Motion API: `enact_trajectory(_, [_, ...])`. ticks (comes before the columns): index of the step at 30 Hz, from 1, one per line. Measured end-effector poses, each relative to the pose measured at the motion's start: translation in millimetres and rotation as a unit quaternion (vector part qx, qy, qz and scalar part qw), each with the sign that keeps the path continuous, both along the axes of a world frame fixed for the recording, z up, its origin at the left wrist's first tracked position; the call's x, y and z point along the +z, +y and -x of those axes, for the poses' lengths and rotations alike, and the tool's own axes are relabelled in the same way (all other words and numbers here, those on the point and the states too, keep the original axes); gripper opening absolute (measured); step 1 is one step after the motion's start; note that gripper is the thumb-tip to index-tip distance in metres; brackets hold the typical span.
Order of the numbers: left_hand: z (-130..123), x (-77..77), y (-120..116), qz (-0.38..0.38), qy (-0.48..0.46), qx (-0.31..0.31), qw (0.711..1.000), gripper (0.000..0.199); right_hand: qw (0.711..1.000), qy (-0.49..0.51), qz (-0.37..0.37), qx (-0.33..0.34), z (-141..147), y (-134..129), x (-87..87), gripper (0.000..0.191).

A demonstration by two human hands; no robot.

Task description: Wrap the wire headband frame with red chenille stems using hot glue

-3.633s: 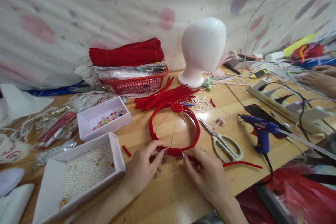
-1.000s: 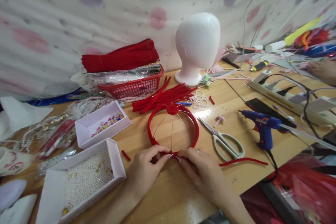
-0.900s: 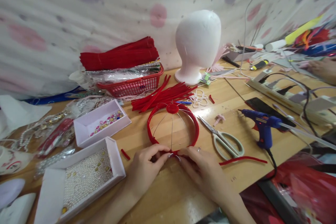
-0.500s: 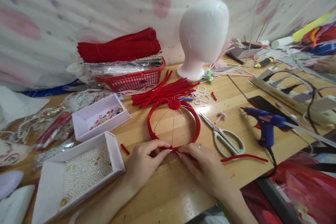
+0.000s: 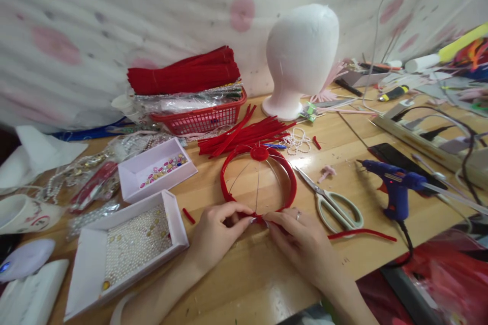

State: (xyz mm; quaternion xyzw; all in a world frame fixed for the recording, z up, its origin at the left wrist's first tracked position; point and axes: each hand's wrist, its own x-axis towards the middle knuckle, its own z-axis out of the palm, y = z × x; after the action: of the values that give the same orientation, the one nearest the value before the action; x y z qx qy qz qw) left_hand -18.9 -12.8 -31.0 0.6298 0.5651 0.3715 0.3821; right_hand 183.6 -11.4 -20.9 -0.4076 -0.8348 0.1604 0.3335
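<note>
A red fuzzy ring (image 5: 294,183), seemingly wrapped in pipe cleaner, lies on the table before me. Thin wires run across it to a red round disc (image 5: 260,152) at its far side. My left hand (image 5: 219,231) pinches the near edge of the ring, thumb against forefinger. Close beside it, my right hand (image 5: 301,241) grips the same edge, its fingertips almost meeting the left ones. The fingers cover the exact spot being held. Right of the right hand, a single red pipe cleaner (image 5: 362,232) lies by the scissors (image 5: 339,210).
A blue hot glue gun (image 5: 396,183) stands at the right. Trays of pearl beads (image 5: 175,218) and coloured gems (image 5: 158,190) sit left. Behind are loose red pipe cleaners (image 5: 244,137), a red basket (image 5: 202,119), and a white foam head (image 5: 301,56). A power strip (image 5: 415,147) is far right.
The camera has turned a little left, so everything appears farther right. Both hands stay at the ring's near edge, and the fingertips have shifted slightly; a small loop below them no longer shows.
</note>
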Motion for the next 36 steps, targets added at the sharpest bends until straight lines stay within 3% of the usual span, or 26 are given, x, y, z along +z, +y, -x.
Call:
enact_trajectory(11, [-0.8,3.9,-0.4,-0.060,-0.001,-0.004,0.998,0.011,1.000,-0.009,-0.023,0.015,-0.9,3.5,6.1,0.015])
enact_trajectory(36, [-2.8,4.1,1.1,-0.096,0.045,-0.018,0.994,0.014,0.998,-0.032,-0.047,0.026,-1.4,8.5,11.9,0.022])
